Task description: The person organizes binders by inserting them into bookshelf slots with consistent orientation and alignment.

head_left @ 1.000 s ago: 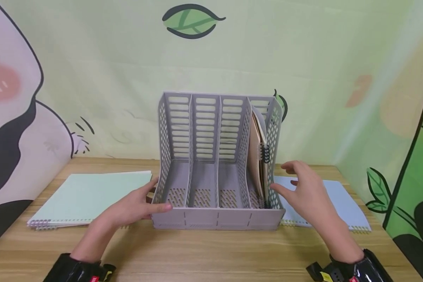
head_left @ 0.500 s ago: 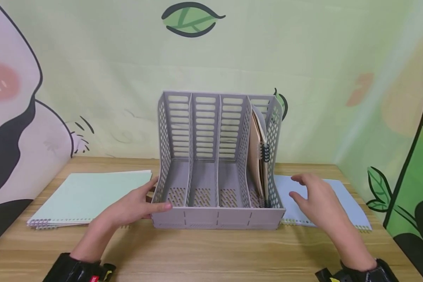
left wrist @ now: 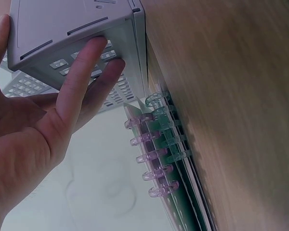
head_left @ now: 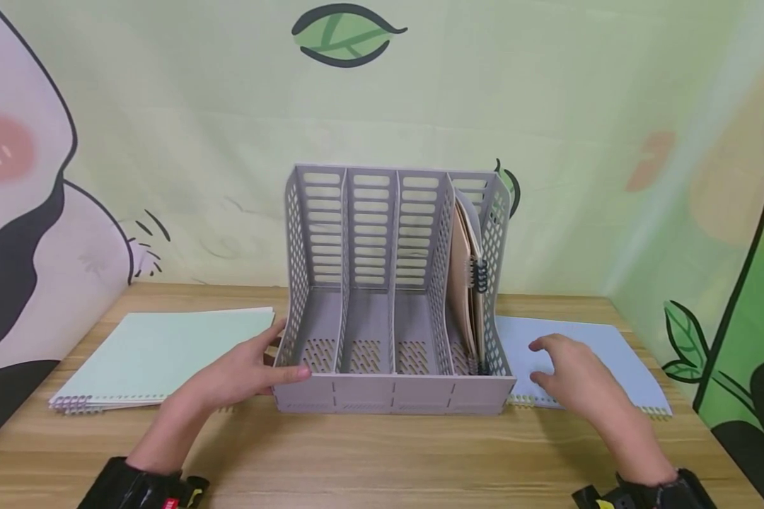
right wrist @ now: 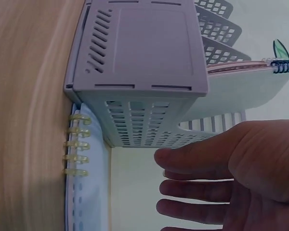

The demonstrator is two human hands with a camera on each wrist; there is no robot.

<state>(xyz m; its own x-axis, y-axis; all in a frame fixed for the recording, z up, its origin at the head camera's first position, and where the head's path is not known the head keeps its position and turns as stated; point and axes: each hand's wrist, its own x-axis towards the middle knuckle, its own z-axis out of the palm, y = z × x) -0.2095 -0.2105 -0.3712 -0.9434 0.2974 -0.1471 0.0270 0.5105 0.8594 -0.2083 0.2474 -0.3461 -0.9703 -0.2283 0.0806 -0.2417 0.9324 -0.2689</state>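
Observation:
A grey file organizer (head_left: 391,393) with upright dividers stands mid-table in the head view. My left hand (head_left: 245,364) grips its front left corner, thumb over the front lip and fingers against the perforated side wall (left wrist: 113,96). Several spiral notebooks (head_left: 461,283) stand in its rightmost slot, one with a black coil. To the right, a light blue spiral notebook (head_left: 611,353) lies flat, partly behind the organizer. Over it hovers my right hand (head_left: 579,371), holding nothing, its thumb and fingers apart. In the right wrist view those fingers (right wrist: 195,190) point toward the organizer's side.
Pale green spiral notebooks (head_left: 172,353) lie stacked to the left of the organizer, their coils (left wrist: 151,156) facing the near side. The wooden table (head_left: 382,459) ends at a printed cloth backdrop (head_left: 229,141) with a panda and leaves.
My right hand has moved away from the organizer's right side, rightward and down over the blue notebook. The left hand, organizer and notebooks stay where they were.

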